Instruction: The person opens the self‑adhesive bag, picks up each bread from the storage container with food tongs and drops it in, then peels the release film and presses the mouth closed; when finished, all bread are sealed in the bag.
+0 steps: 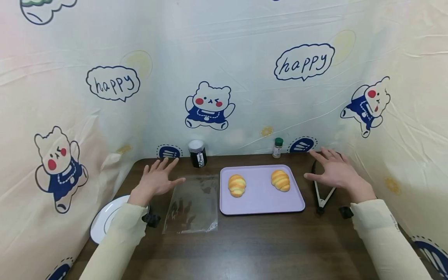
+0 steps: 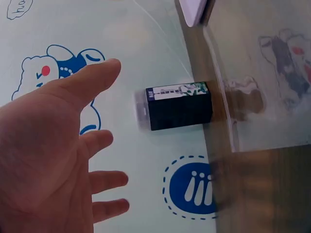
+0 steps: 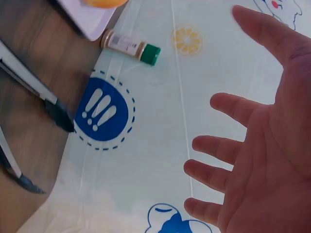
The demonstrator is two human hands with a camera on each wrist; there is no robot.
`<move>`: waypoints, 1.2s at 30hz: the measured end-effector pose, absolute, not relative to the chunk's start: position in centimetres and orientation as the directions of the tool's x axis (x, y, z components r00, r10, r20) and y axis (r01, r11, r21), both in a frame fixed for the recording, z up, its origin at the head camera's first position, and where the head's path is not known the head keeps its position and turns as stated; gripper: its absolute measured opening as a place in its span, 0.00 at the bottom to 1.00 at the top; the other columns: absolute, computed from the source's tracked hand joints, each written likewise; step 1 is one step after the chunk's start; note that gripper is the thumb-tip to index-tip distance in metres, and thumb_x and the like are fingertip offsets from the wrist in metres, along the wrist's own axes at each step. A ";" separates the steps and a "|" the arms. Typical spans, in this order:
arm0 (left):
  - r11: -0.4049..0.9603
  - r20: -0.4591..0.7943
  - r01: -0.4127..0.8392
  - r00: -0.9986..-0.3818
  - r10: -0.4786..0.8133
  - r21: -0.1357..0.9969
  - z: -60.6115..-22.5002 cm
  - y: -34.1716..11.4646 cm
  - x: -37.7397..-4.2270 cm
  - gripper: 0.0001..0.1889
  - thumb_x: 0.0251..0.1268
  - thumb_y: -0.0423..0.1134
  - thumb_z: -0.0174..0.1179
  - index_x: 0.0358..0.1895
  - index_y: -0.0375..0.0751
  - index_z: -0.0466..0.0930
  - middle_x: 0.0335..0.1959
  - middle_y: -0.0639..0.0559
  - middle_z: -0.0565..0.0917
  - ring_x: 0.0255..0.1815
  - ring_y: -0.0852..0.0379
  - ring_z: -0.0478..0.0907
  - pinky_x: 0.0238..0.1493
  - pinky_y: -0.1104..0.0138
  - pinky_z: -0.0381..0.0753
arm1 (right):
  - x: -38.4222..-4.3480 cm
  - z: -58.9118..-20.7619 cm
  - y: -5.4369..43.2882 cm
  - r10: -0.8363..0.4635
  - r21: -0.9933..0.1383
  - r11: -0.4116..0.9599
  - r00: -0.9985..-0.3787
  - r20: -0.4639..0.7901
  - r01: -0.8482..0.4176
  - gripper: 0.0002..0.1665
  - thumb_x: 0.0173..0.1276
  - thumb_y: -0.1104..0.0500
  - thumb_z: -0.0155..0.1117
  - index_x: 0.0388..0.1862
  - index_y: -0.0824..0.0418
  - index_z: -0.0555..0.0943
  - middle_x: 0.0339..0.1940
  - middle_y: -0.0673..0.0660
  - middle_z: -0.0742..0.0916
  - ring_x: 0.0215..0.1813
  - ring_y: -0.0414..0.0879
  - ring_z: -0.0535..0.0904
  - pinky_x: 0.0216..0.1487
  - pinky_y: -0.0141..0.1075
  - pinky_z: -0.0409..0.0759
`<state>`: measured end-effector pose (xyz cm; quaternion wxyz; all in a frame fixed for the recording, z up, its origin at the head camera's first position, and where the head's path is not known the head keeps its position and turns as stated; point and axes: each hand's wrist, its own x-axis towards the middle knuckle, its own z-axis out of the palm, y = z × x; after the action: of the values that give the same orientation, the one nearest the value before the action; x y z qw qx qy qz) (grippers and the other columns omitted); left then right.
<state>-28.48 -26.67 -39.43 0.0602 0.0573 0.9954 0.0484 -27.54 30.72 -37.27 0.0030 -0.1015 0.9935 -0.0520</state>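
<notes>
My left hand (image 1: 156, 181) is held out with fingers spread, its palm bare in the left wrist view. It overlaps the top left corner of a clear plastic sheet (image 1: 196, 210) in the head view. Over on the right, my right hand (image 1: 336, 171) is spread the same way above a pair of tongs (image 1: 324, 200), hiding part of them. The tongs have pale arms and black tips (image 3: 59, 115), which stand apart. Between the hands lies a lilac tray (image 1: 259, 204) with two striped bread rolls, one on the left (image 1: 237, 186) and one on the right (image 1: 280, 181).
A dark square jar with a pale lid (image 1: 198, 153) stands at the back beyond the plastic sheet. Behind the tray is a small green-capped bottle (image 1: 277, 147). A white plate (image 1: 105, 221) sits at the table's left edge, partly under my left sleeve. Printed cloth hangs around the table.
</notes>
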 end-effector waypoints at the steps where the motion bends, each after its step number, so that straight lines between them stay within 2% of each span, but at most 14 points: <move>1: 0.987 -0.113 0.115 -0.985 0.128 0.109 -39.6 -26.7 -28.5 0.51 0.62 0.79 0.41 0.82 0.55 0.42 0.82 0.34 0.45 0.80 0.27 0.39 0.74 0.29 0.35 | -27.5 -37.4 30.5 -0.210 -0.107 0.972 -0.978 0.012 -0.210 0.62 0.61 0.20 0.53 0.81 0.57 0.55 0.79 0.76 0.56 0.78 0.76 0.48 0.73 0.73 0.43; 4: 0.981 -0.102 0.149 -0.982 0.162 0.128 -40.0 -26.7 -28.4 0.50 0.62 0.78 0.45 0.82 0.55 0.46 0.81 0.34 0.50 0.80 0.28 0.45 0.74 0.30 0.39 | -27.4 -37.6 29.7 -0.239 -0.109 0.964 -0.970 0.042 -0.243 0.58 0.62 0.25 0.59 0.79 0.59 0.59 0.77 0.75 0.62 0.76 0.75 0.55 0.73 0.71 0.49; 8: 0.967 -0.083 0.200 -0.973 0.215 0.159 -40.4 -26.7 -28.2 0.46 0.65 0.70 0.53 0.80 0.51 0.53 0.79 0.34 0.57 0.78 0.28 0.53 0.73 0.30 0.46 | -27.2 -38.1 28.6 -0.266 -0.129 0.953 -0.961 0.077 -0.274 0.51 0.65 0.33 0.63 0.77 0.61 0.64 0.74 0.72 0.70 0.74 0.72 0.63 0.72 0.69 0.59; 16: 0.927 -0.055 0.225 -0.966 0.252 0.300 -41.4 -27.1 -27.6 0.37 0.65 0.58 0.63 0.73 0.44 0.67 0.74 0.35 0.68 0.73 0.32 0.65 0.68 0.36 0.66 | -26.6 -39.3 25.8 -0.293 -0.213 0.926 -0.950 0.112 -0.311 0.43 0.66 0.39 0.66 0.74 0.58 0.69 0.70 0.68 0.77 0.70 0.69 0.71 0.69 0.69 0.63; 20: 0.916 -0.042 0.233 -0.965 0.260 0.328 -42.1 -27.2 -27.5 0.34 0.65 0.53 0.65 0.71 0.42 0.70 0.72 0.36 0.70 0.72 0.33 0.66 0.68 0.38 0.67 | -26.5 -40.1 24.4 -0.333 -0.229 0.904 -0.930 0.154 -0.362 0.41 0.64 0.41 0.68 0.71 0.59 0.72 0.66 0.67 0.81 0.65 0.66 0.76 0.65 0.67 0.70; 26: 0.902 -0.052 0.229 -0.963 0.266 0.365 -42.9 -27.3 -27.5 0.34 0.63 0.49 0.68 0.71 0.43 0.71 0.71 0.37 0.72 0.71 0.34 0.68 0.68 0.38 0.69 | -26.4 -41.2 22.4 -0.355 -0.265 0.880 -0.917 0.183 -0.394 0.39 0.63 0.40 0.69 0.69 0.55 0.75 0.57 0.60 0.86 0.54 0.56 0.80 0.55 0.55 0.80; 30: 0.897 -0.059 0.233 -0.960 0.274 0.376 -43.4 -27.3 -27.5 0.33 0.63 0.45 0.69 0.70 0.42 0.72 0.70 0.37 0.73 0.71 0.34 0.69 0.67 0.39 0.70 | -26.2 -41.7 20.6 -0.377 -0.275 0.867 -0.907 0.187 -0.416 0.36 0.63 0.41 0.68 0.67 0.56 0.77 0.58 0.60 0.85 0.60 0.59 0.80 0.61 0.59 0.77; 32: 0.897 -0.055 0.242 -0.958 0.281 0.370 -43.6 -27.2 -27.4 0.32 0.62 0.44 0.69 0.70 0.42 0.72 0.70 0.37 0.74 0.70 0.34 0.69 0.67 0.39 0.70 | -26.1 -41.9 19.8 -0.392 -0.269 0.861 -0.900 0.193 -0.432 0.35 0.64 0.41 0.68 0.66 0.56 0.78 0.62 0.60 0.84 0.66 0.60 0.77 0.66 0.62 0.72; 36: 0.898 -0.044 0.261 -0.955 0.295 0.354 -44.0 -27.1 -27.4 0.32 0.61 0.43 0.70 0.68 0.42 0.74 0.70 0.37 0.74 0.70 0.34 0.70 0.67 0.39 0.70 | -25.9 -41.9 18.0 -0.421 -0.263 0.846 -0.884 0.202 -0.463 0.35 0.63 0.40 0.69 0.65 0.56 0.79 0.62 0.58 0.85 0.65 0.56 0.79 0.65 0.57 0.75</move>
<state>-27.44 -27.11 -43.97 0.0484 0.1428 0.9730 0.1746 -25.92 18.00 -41.94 -0.0683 -0.2306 0.9584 -0.1539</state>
